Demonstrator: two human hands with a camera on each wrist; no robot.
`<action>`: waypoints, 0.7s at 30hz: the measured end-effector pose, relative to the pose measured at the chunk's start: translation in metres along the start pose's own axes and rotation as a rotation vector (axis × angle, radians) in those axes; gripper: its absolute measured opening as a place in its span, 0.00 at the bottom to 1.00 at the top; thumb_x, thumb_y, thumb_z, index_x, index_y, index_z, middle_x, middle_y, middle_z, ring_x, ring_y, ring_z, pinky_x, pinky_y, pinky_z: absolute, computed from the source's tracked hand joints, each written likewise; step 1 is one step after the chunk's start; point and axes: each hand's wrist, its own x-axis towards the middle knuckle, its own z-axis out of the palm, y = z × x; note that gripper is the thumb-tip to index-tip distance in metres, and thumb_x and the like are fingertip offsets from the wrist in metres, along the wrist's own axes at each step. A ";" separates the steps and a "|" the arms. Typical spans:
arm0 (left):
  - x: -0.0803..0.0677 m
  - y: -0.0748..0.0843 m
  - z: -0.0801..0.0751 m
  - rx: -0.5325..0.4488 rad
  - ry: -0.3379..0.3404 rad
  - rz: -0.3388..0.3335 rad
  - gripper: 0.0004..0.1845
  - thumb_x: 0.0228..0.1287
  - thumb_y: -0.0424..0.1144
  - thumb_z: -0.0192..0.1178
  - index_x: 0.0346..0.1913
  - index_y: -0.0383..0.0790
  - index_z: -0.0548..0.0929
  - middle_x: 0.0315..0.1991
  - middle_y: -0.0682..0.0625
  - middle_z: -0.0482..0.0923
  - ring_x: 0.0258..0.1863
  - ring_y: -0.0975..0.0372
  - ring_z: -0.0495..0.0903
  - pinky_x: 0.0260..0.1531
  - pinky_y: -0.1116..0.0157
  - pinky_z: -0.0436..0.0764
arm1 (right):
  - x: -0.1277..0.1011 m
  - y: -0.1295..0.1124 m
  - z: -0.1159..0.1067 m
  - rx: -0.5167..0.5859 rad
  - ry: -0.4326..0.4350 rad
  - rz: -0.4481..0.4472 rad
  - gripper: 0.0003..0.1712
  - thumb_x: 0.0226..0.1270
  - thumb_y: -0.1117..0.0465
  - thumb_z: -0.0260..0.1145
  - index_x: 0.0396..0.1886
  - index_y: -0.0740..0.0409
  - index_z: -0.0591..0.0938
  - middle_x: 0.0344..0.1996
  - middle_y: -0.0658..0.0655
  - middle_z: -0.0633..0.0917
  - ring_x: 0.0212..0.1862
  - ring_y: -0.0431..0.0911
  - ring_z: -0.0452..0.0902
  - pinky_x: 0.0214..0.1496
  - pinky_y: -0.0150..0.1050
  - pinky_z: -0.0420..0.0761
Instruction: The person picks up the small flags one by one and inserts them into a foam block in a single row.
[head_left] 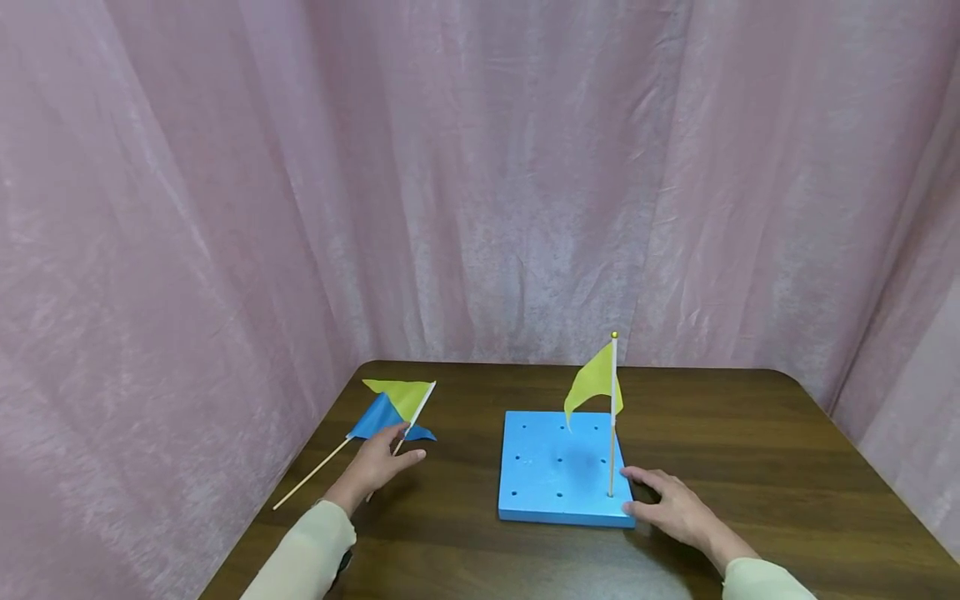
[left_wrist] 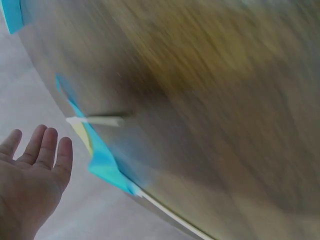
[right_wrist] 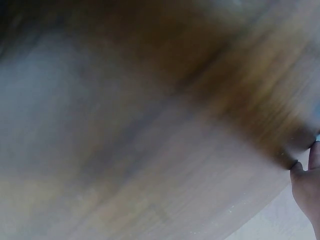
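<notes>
A blue foam board [head_left: 555,471] with several holes lies on the brown table [head_left: 750,450]. One yellow flag [head_left: 594,380] stands upright on its stick in a hole near the board's front right corner. My right hand [head_left: 663,502] rests at that corner with relaxed fingers touching the board's edge and holds nothing. A blue flag [head_left: 377,417] and a second yellow flag [head_left: 403,393] lie at the table's left. My left hand [head_left: 378,464] hovers over their sticks. In the left wrist view the left hand [left_wrist: 35,170] is flat with straight fingers beside the blue flag [left_wrist: 102,162].
Pink curtains [head_left: 480,167] close in the table at the back and both sides. The table's left edge runs just beside the lying flags. The right wrist view is blurred, showing only wood and a fingertip [right_wrist: 306,175].
</notes>
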 end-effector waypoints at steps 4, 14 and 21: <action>-0.002 -0.012 -0.008 0.001 0.019 -0.024 0.43 0.62 0.55 0.68 0.72 0.34 0.66 0.65 0.33 0.70 0.65 0.40 0.69 0.60 0.42 0.69 | 0.000 0.000 0.000 0.003 0.003 -0.013 0.35 0.62 0.43 0.70 0.67 0.48 0.76 0.64 0.65 0.74 0.66 0.68 0.64 0.58 0.69 0.67; -0.004 -0.028 -0.012 -0.003 0.071 -0.075 0.37 0.65 0.46 0.67 0.70 0.28 0.67 0.61 0.31 0.73 0.62 0.40 0.71 0.59 0.44 0.71 | 0.000 -0.001 0.000 0.010 -0.006 0.022 0.35 0.62 0.42 0.70 0.67 0.49 0.76 0.65 0.67 0.73 0.66 0.68 0.62 0.58 0.71 0.65; -0.004 -0.031 -0.009 -0.014 0.085 -0.119 0.36 0.64 0.47 0.68 0.66 0.27 0.71 0.55 0.35 0.76 0.56 0.45 0.74 0.56 0.45 0.73 | 0.001 -0.001 0.000 0.017 -0.019 0.033 0.36 0.62 0.42 0.70 0.67 0.49 0.76 0.65 0.67 0.72 0.66 0.70 0.62 0.56 0.72 0.65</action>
